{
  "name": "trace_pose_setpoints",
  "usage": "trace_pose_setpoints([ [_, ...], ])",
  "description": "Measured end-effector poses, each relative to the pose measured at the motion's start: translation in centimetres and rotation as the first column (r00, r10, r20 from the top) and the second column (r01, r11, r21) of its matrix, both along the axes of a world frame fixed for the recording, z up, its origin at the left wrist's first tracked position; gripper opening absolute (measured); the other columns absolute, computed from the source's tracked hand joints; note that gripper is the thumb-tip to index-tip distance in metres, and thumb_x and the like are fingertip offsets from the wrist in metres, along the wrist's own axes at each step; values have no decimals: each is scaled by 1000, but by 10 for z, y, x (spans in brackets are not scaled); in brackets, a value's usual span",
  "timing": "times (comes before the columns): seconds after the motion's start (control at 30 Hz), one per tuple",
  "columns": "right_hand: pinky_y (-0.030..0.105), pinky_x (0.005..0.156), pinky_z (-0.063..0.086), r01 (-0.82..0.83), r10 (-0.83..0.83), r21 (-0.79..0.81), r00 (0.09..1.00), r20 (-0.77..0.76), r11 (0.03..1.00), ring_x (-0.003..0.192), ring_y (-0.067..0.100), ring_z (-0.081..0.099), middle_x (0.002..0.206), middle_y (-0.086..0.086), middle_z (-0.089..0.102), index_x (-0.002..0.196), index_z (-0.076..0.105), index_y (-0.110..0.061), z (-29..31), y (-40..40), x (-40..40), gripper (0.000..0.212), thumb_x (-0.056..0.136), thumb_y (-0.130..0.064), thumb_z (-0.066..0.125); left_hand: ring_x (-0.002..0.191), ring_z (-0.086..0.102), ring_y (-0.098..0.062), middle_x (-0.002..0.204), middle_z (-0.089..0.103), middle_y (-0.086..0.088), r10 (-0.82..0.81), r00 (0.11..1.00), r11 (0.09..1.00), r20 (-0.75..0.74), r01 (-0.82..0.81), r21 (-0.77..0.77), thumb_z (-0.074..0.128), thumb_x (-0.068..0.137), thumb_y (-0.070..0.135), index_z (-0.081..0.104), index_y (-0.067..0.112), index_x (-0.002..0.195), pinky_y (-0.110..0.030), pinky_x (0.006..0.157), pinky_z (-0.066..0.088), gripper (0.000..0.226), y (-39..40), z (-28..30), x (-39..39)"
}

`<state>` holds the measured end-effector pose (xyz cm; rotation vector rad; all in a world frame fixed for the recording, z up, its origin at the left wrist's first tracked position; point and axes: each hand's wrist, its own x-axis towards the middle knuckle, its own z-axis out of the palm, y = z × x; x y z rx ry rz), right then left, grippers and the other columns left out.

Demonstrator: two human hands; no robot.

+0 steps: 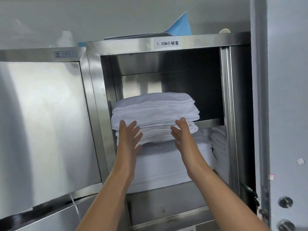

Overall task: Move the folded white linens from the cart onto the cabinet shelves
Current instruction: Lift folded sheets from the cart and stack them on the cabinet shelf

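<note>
We see one stack of folded white linens (155, 117) sitting at the front left of the upper shelf (210, 123) of an open stainless cabinet (93, 97), its near face hanging out a little over the shelf's front edge. The separate folded pieces in it blur together, so we cannot count them. Two hands meet that near face. Our left hand (129, 137) lies flat against the stack's lower left part, its fingers (122, 126) straight and spread, pointing up. Our right hand (181, 133) lies against the lower right part, its fingers (180, 122) also straight and close together. Neither hand curls round the cloth; both press on it with open palms.

Below the upper shelf we see a second compartment packed with more white linens (166, 165): one broad pile behind our forearms and one narrower pile (218, 144) tucked against the cabinet's right wall. To the right of the stack the upper shelf is bare and dark.

Above the opening one white label (167, 43) with printed characters sits on the cabinet's top rail. On the cabinet's roof lies one blue sheet (180, 25), a corner pointing up, and near the right corner one small pale round object (224, 31), too little of it showing to name. To the left stands one closed steel door (41, 130) with a small label of its own.
</note>
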<state>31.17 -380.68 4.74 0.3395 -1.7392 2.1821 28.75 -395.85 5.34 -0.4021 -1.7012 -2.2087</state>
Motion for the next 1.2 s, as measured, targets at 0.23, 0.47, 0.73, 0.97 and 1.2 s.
trace_pose_setpoints([
  [0.23, 24, 115, 26, -62, 61, -26, 997, -40, 998, 129, 0, 43, 136, -18, 47, 135, 34, -43, 5, -5, 5, 35, 102, -54, 31, 131, 51, -18, 145, 53, 2, 34, 999, 999, 16, -34, 12, 21, 99, 67, 50, 28, 144, -43, 116, 32, 66, -3, 7, 4],
  [0.47, 21, 109, 28, -80, 79, -34, 996, -44, 996, 124, -1, 45, 128, -20, 49, 123, 37, -46, 4, 3, 3, 23, 103, -53, 31, 130, 52, -18, 143, 54, 2, 38, 999, 999, 21, -38, -5, 21, 100, 66, 49, 27, 145, -44, 117, 32, 66, 5, 7, 6],
  [0.73, 21, 109, 28, -57, 57, 9, 996, -63, 998, 126, -4, 45, 132, -23, 50, 121, 41, -49, 2, 26, -3, 22, 103, -53, 30, 129, 54, -15, 142, 56, 4, 39, 999, 999, -2, -39, -27, 22, 98, 68, 51, 28, 143, -44, 115, 34, 67, 26, 9, -3],
  [0.97, 24, 106, 34, 4, 5, 73, 993, -118, 997, 121, -2, 48, 126, -22, 54, 129, 52, -33, 18, 49, -19, 32, 102, -46, 40, 122, 58, -12, 137, 60, 5, 137, 989, 986, -50, -140, -86, 22, 101, 63, 54, 26, 140, -38, 109, 40, 62, 40, 25, -13],
  [1.2, 19, 102, 34, 294, -97, 476, 913, -396, 829, 128, 5, 44, 144, -15, 47, 145, 43, -28, 34, 52, -53, 44, 102, -27, 50, 110, 54, 6, 119, 58, 27, 330, 895, 808, -301, -432, -399, 33, 105, 51, 56, 47, 117, -24, 103, 35, 26, 24, 42, -30],
])
